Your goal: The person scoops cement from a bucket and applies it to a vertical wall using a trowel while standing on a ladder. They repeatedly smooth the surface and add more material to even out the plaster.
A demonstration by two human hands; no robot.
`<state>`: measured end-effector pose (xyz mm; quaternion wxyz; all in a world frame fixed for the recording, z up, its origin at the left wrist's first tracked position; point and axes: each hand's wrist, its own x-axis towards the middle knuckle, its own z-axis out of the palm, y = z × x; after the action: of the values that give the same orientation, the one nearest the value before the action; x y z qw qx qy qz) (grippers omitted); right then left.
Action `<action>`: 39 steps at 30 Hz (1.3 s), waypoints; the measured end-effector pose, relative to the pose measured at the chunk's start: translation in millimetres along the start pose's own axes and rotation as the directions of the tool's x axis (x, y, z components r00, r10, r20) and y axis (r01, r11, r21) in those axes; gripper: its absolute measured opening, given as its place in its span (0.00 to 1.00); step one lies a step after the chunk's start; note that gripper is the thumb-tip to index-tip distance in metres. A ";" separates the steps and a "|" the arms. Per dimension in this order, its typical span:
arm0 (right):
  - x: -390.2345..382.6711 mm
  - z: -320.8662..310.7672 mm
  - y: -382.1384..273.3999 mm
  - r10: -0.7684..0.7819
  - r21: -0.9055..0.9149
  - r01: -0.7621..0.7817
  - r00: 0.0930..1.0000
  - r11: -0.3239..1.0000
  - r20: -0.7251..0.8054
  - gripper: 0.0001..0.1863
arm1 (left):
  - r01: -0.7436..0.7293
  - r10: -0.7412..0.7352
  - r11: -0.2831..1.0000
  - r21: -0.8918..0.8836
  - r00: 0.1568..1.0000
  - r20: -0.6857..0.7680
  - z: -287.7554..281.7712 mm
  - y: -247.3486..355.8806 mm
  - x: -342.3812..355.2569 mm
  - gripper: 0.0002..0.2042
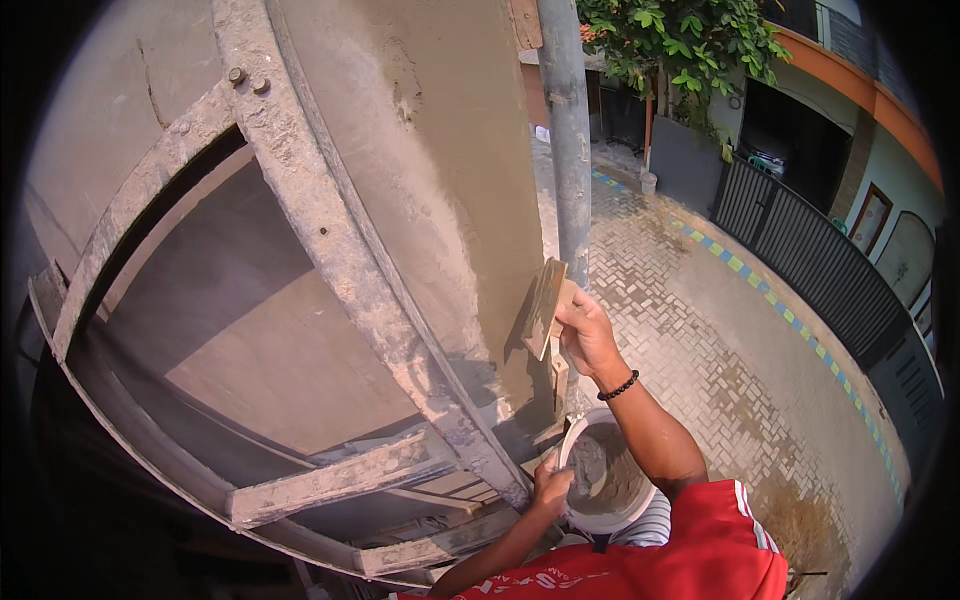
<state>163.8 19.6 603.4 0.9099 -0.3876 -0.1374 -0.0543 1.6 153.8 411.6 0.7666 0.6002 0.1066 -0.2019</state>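
Observation:
My right hand (590, 338), with a dark bead bracelet at the wrist, is closed around the back of a plastering float (545, 312). The float stands nearly upright, its flat face turned toward the edge of the wall (470, 130); whether it touches the plaster I cannot tell. Darker, wet-looking plaster runs down that strip of wall, beside a paler, drier area. Lower down, my left hand (552, 484) is closed on the near-left rim of a whitish bucket (645, 497). Grey mortar (600, 470) lies inside the bucket.
A mortar-crusted metal scaffold frame (330, 230) crosses in front of the wall on the left. Right of the wall edge rises a grey pole (567, 130). Far below lies a paved street (680, 320), with a dark gate (800, 240) and a leafy tree (680, 45) beyond.

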 end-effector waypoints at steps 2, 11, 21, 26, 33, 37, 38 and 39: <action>12.5 21.0 -22.4 -0.155 -0.261 0.146 0.988 0.954 -0.012 0.20 | -0.005 0.005 0.999 0.034 1.000 -0.004 -0.9 0.1 0.3 0.26; 100.7 162.6 -146.3 -0.592 -0.805 0.592 0.632 -0.048 0.500 0.17 | -0.003 0.001 0.996 0.084 1.000 0.020 -0.9 3.2 16.3 0.25; 191.8 273.0 -259.5 -0.787 -0.852 0.405 0.378 -0.333 0.487 0.18 | -0.057 0.053 0.997 0.052 0.996 0.072 8.9 13.2 28.5 0.29; 199.0 310.8 -222.1 -0.727 -0.842 0.358 0.432 -0.405 0.533 0.16 | -0.185 0.182 0.983 0.011 0.977 0.108 13.0 -27.8 76.4 0.28; 161.0 296.7 -226.5 -0.411 -0.587 0.578 0.419 -0.567 0.810 0.15 | -0.090 0.086 0.993 0.070 0.995 0.055 13.0 5.6 51.9 0.27; 193.6 299.6 -324.9 -0.511 -0.570 0.544 0.274 -0.616 0.815 0.17 | -0.111 0.131 0.984 -0.138 0.981 0.143 2.7 -80.7 102.1 0.25; 198.8 308.0 -335.6 -0.482 -0.538 0.582 0.267 -0.609 0.834 0.16 | -0.147 0.168 0.979 -0.144 0.975 0.145 -0.4 -103.4 116.5 0.24; 207.2 310.9 -351.4 -0.446 -0.525 0.565 0.286 -0.636 0.848 0.16 | -0.174 0.196 0.975 -0.141 0.967 0.161 0.9 -109.0 118.2 0.23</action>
<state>225.2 1.5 1112.3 0.0837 -0.7042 -0.2921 -0.6417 59.7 110.0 268.3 0.8248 0.5380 -0.0047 -0.1739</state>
